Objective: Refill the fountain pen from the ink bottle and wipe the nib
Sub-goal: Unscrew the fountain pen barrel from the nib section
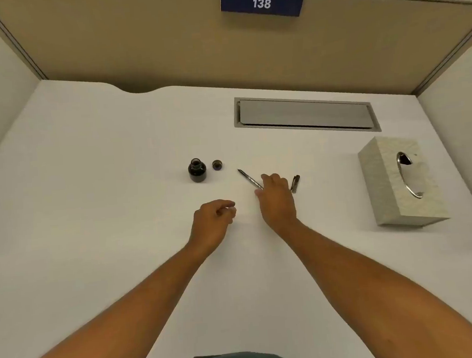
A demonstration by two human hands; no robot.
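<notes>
The small dark ink bottle [197, 170] stands uncapped on the white desk, with its round cap [217, 164] lying just to its right. The slim fountain pen [248, 178] points its nib up-left toward the bottle. Its back end sits between the thumb and fingers of my right hand [277, 201], which is palm down and pinches it low over the desk. The pen's cap [295, 184] lies just right of that hand. My left hand [214, 219] hovers nearer to me, left of the pen, with fingers curled in and nothing in them.
A pale tissue box [399, 181] with an oval slot stands at the right. A metal cable-tray lid [305, 115] is set into the desk behind the pen. Beige partition walls close off the back and both sides, and a sign reads 138.
</notes>
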